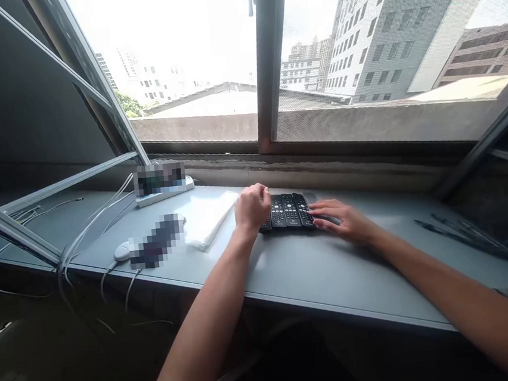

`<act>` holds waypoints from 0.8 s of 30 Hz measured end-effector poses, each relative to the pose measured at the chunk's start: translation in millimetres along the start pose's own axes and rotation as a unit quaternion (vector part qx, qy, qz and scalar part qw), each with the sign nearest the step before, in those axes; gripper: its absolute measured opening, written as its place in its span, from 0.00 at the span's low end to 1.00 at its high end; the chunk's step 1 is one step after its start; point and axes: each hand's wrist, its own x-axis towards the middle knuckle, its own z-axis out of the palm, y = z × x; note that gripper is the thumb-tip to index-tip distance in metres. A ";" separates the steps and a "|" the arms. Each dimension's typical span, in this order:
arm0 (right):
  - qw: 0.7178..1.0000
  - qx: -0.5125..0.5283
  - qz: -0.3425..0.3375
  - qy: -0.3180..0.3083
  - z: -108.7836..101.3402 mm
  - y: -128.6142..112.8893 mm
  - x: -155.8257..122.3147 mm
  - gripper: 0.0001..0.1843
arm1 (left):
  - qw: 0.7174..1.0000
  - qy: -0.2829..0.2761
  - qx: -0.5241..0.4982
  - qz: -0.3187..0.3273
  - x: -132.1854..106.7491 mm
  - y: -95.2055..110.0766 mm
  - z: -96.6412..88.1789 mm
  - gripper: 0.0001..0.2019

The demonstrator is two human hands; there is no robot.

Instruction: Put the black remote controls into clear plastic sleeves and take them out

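Observation:
Several black remote controls [285, 211] lie side by side in a row on the grey tabletop, rows of buttons facing up. My left hand [252, 207] is curled closed over the left end of the row and partly covers the leftmost remote. Whatever may be inside its fingers is hidden from this angle. At the other end, my right hand [338, 218] lies low with fingers stretched out, the fingertips against the right edge of the rightmost remote. A clear plastic packet [212, 219] rests on the table to the left of my left hand.
A white power strip [166, 191] with blurred items stands at the back left. Nearer are a white round charger [122, 251], a blurred dark object [158, 241] and white cables [99, 220]. Dark thin strips [469, 235] lie at right. Metal frames flank the table, a window behind.

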 end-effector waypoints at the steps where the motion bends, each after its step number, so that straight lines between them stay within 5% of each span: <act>1: 1.000 -0.002 0.009 -0.001 -0.7 0.4 -0.3 0.19 | 0.999 0.002 0.033 -0.001 0.7 -2.3 -2.1 0.13; 11: 1.000 -0.002 0.013 0.002 -1.4 -2.4 -0.4 0.18 | 0.957 -0.057 0.249 -0.134 2.7 -30.3 -6.1 0.22; 24: 1.000 0.005 0.017 -0.003 -1.5 1.0 -1.0 0.18 | 0.943 -0.121 0.264 -0.160 5.3 -30.9 -5.9 0.27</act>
